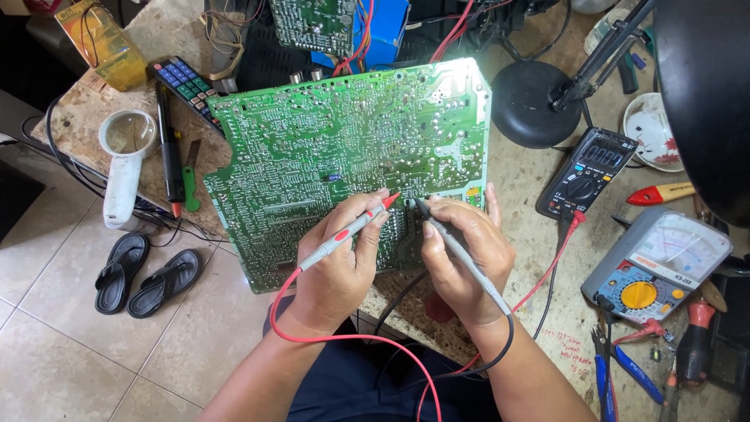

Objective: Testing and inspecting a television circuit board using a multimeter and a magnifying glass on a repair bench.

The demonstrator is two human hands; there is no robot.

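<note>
L hand red probe, R hand black probe — tips on board

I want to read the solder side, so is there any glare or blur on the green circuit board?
Head view: glare whitens the circuit board at its top right corner; the rest is sharp, as are the left hand and right hand; the lamp shade is dark.

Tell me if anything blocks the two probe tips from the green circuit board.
Nothing visible does. The left hand holds the red probe and the right hand the black probe; both tips rest on the bare solder side of the green circuit board.
</note>
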